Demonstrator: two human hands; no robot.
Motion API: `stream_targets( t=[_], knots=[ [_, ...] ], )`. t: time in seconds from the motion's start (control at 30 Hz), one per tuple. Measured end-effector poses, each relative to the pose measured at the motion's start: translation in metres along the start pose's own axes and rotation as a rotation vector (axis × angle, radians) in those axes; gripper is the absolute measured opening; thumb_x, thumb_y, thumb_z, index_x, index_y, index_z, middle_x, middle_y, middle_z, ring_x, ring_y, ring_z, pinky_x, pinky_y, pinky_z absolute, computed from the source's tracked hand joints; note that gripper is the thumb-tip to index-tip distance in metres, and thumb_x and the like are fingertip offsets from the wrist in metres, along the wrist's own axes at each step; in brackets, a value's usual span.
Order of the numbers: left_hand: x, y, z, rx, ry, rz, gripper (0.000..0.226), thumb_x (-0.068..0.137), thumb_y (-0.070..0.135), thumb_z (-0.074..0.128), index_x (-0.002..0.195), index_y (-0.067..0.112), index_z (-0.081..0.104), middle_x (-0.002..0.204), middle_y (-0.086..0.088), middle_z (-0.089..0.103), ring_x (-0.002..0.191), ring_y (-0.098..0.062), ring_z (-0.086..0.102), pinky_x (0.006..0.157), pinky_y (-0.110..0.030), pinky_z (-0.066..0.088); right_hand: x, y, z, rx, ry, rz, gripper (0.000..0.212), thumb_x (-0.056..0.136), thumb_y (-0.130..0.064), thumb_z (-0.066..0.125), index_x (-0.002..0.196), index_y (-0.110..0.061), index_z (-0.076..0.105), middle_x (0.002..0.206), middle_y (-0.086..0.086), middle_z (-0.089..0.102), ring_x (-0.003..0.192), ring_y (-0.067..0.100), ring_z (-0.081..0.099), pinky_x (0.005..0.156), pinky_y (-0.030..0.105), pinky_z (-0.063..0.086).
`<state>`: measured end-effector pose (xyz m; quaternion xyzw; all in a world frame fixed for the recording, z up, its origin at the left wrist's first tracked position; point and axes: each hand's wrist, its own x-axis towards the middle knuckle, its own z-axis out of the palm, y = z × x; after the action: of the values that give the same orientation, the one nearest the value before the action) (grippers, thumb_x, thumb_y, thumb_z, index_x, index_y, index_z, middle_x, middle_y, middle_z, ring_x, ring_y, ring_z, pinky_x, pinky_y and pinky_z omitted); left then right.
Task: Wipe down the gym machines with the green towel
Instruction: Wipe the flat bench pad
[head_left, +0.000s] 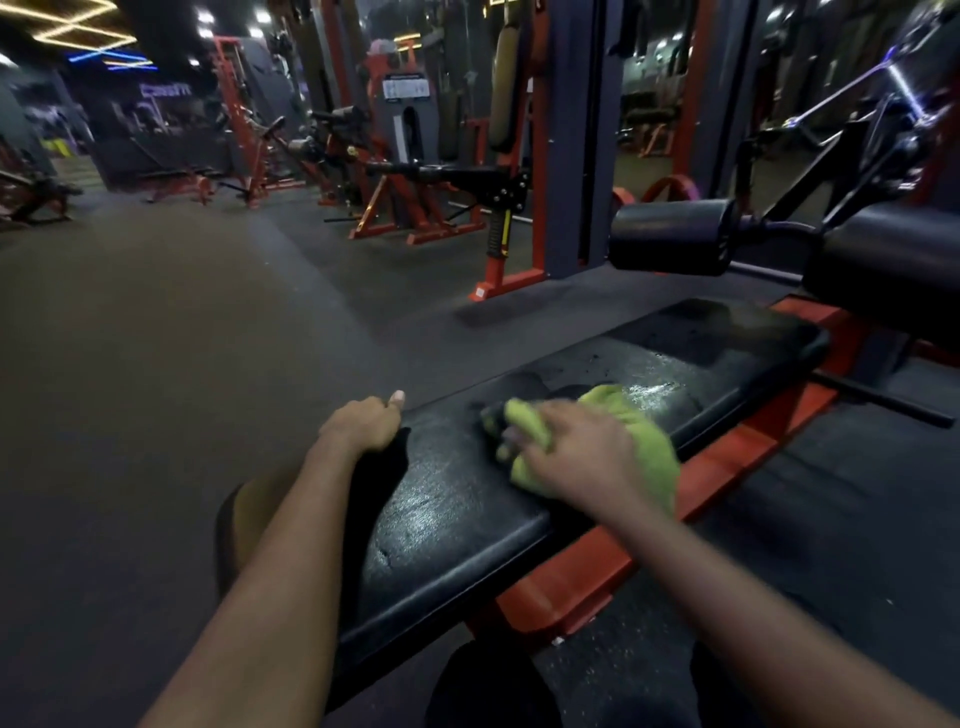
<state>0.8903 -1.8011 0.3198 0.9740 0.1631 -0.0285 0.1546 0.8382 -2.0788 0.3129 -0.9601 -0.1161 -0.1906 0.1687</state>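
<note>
1. Location. The green towel (639, 436) lies bunched on the black padded surface (457, 519) of the machine, about midway along its length and toward the edge above the red frame (571, 592). The right hand (576, 457) covers the near part of it.

2. Hand state. The right fingers (511, 441) curl over the front fold and hold the towel against the pad; motion blur hides exactly how they lie. The left hand (363, 423) grips the opposite edge of the padded surface with its thumb raised. Its fingers wrap over the edge and are out of view.

3. Handling properties. We judge the towel to be light, soft and fully limp. It will fold, bunch and slide under the palm rather than hold a shape. The vinyl shows a wet sheen beyond the towel, so we expect low friction there and more drag on the duller near section.

4. Where to hold. We take the towel from above, palm flat on the bulk, with the fingers hooked over the leading fold so the cloth cannot roll out from under the hand. We apply pressure through the heel of the palm.

5. Remaining area. We judge the far end of the pad and the 2 roller pads (670, 236) as not yet wiped.
</note>
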Motion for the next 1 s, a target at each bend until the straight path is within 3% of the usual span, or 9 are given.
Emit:
stream_targets(
  t=[0.07,0.13,0.3,0.4,0.47,0.67,0.87,1.0],
  knots=[
    [0.004,0.001,-0.001,0.017,-0.006,-0.006,0.070,0.105,0.056,0.017,0.145,0.005,0.046,0.152,-0.024,0.042,0.139,-0.039,0.042,0.114,-0.045,0.035,-0.023,-0.030,0.003,0.013,0.023,-0.224,0.054,0.091,-0.073,0.043,0.120,-0.035,0.068,0.120,-0.011,0.071,0.105,0.024,0.067,0.086,0.037,0.050],
    [0.006,0.001,-0.002,0.037,-0.008,-0.003,0.069,0.106,0.054,0.018,0.145,0.004,0.045,0.153,-0.025,0.041,0.140,-0.040,0.040,0.115,-0.044,0.034,-0.022,-0.036,0.002,0.053,-0.019,-0.308,0.058,0.090,-0.075,0.039,0.122,-0.036,0.066,0.121,-0.012,0.071,0.107,0.021,0.067,0.089,0.039,0.051],
    [0.010,0.001,-0.004,0.066,-0.022,0.001,0.068,0.106,0.054,0.019,0.145,0.004,0.046,0.152,-0.025,0.042,0.140,-0.039,0.040,0.114,-0.043,0.033,0.047,0.027,0.002,0.027,-0.150,-0.067,0.060,0.090,-0.075,0.048,0.129,-0.033,0.065,0.124,-0.002,0.071,0.118,0.025,0.063,0.091,0.035,0.048],
    [0.010,-0.002,-0.002,0.079,-0.039,0.018,0.068,0.106,0.055,0.019,0.141,0.005,0.049,0.151,-0.023,0.044,0.139,-0.039,0.042,0.113,-0.043,0.035,0.087,0.066,0.000,-0.034,-0.128,0.121,0.056,0.091,-0.074,0.046,0.121,-0.031,0.065,0.118,0.004,0.072,0.114,0.030,0.064,0.085,0.037,0.047],
    [0.009,-0.002,-0.002,0.071,-0.052,0.013,0.068,0.106,0.055,0.019,0.140,0.005,0.049,0.150,-0.023,0.044,0.138,-0.039,0.043,0.113,-0.043,0.035,0.095,0.064,0.002,-0.067,-0.129,0.150,0.054,0.093,-0.072,0.045,0.122,-0.031,0.065,0.121,0.005,0.071,0.116,0.031,0.063,0.086,0.038,0.048],
    [0.007,0.000,-0.010,0.023,-0.101,-0.019,0.068,0.107,0.053,0.020,0.146,0.002,0.044,0.155,-0.021,0.039,0.143,-0.035,0.038,0.112,-0.037,0.032,0.051,0.005,0.017,0.083,-0.167,-0.337,0.054,0.094,-0.070,0.047,0.132,-0.034,0.063,0.131,-0.006,0.067,0.120,0.023,0.062,0.092,0.036,0.050],
    [-0.020,-0.007,-0.006,-0.115,0.018,0.056,0.056,0.109,0.042,0.027,0.130,0.003,0.061,0.140,-0.019,0.057,0.132,-0.033,0.050,0.100,-0.030,0.037,0.151,0.075,0.024,-0.043,-0.223,0.024,0.059,0.093,-0.074,0.041,0.138,-0.038,0.057,0.132,0.006,0.067,0.123,0.030,0.060,0.095,0.038,0.046],
    [-0.036,-0.010,-0.009,-0.173,0.132,0.094,0.043,0.110,0.032,0.033,0.125,0.005,0.063,0.129,-0.015,0.064,0.126,-0.034,0.054,0.090,-0.031,0.037,0.165,0.041,0.029,0.000,-0.306,-0.029,0.057,0.095,-0.071,0.041,0.139,-0.039,0.056,0.137,0.006,0.064,0.127,0.031,0.058,0.097,0.038,0.046]
  ],
)
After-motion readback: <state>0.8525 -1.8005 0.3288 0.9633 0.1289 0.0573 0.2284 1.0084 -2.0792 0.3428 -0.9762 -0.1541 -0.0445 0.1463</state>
